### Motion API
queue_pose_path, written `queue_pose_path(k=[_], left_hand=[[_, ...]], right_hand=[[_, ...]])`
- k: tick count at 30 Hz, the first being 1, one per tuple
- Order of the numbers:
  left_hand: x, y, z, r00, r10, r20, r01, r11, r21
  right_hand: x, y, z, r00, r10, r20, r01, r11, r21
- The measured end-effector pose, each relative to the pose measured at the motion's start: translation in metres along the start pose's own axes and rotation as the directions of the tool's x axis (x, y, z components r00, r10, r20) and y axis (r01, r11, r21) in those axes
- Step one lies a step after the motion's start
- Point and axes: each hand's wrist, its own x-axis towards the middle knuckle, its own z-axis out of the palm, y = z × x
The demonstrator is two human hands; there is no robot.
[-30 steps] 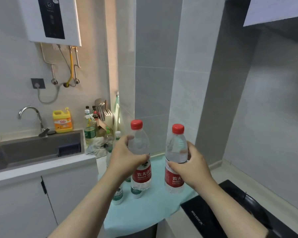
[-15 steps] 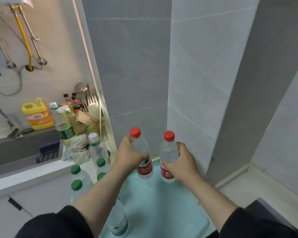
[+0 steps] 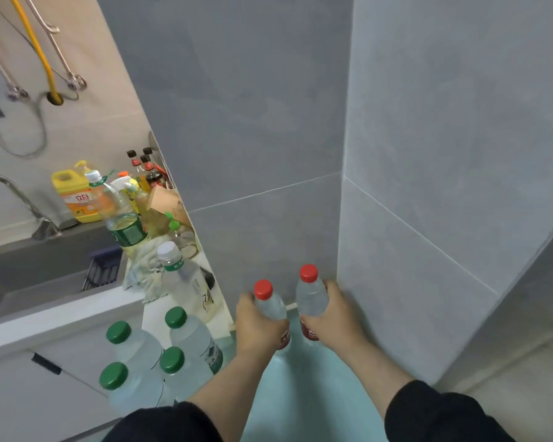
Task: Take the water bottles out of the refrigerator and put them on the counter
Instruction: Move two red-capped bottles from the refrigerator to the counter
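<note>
Left hand (image 3: 258, 323) wraps one red-capped water bottle (image 3: 270, 306); right hand (image 3: 336, 317) wraps a second red-capped bottle (image 3: 310, 298). Both bottles upright, long axes vertical, side by side over the teal mat (image 3: 310, 393) on the table, tucked into the tiled wall corner (image 3: 340, 237). Green-capped bottles (image 3: 160, 355) cluster left of the mat. Likely setting down; whether bases touch is hidden.

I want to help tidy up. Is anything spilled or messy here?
No spill shows. The only messy thing is a crumpled cloth lying bunched on the counter by the sink. Every bottle stands upright, and both hands hold red-capped bottles.
</note>
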Motion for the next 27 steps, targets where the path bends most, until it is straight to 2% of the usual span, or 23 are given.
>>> queue_pose_path(k=[7, 11, 14, 17, 21, 24, 27], left_hand=[[0.007, -0.005, 0.004, 1.000, -0.031, -0.001, 0.031, 0.997, 0.068], [0.005, 0.000, -0.001, 0.996, -0.064, 0.058, 0.059, 0.995, 0.078], [-0.001, 0.012, -0.008, 0.997, -0.024, 0.072, 0.018, 0.997, 0.073], [-0.015, 0.043, -0.024, 0.983, 0.150, 0.109, -0.162, 0.980, 0.113], [-0.037, 0.100, -0.084, 0.883, 0.456, 0.114, -0.469, 0.843, 0.263], [-0.055, 0.132, -0.156, 0.783, 0.618, 0.071, -0.605, 0.732, 0.314], [-0.087, 0.148, -0.246, 0.675, 0.736, -0.058, -0.679, 0.650, 0.340]], right_hand=[[0.015, 0.017, 0.005, 0.997, -0.042, 0.060, 0.041, 0.999, 0.018], [0.011, 0.019, -0.004, 0.992, -0.074, 0.101, 0.073, 0.997, 0.020], [0.005, 0.010, -0.017, 0.987, -0.099, 0.126, 0.097, 0.995, 0.020], [-0.001, -0.012, -0.037, 0.983, -0.156, 0.097, 0.150, 0.987, 0.061], [-0.020, -0.080, -0.063, 0.950, -0.313, 0.000, 0.308, 0.936, 0.172], [-0.047, -0.142, -0.076, 0.875, -0.483, -0.038, 0.483, 0.864, 0.141], [-0.088, -0.206, -0.080, 0.777, -0.626, -0.056, 0.625, 0.760, 0.180]])
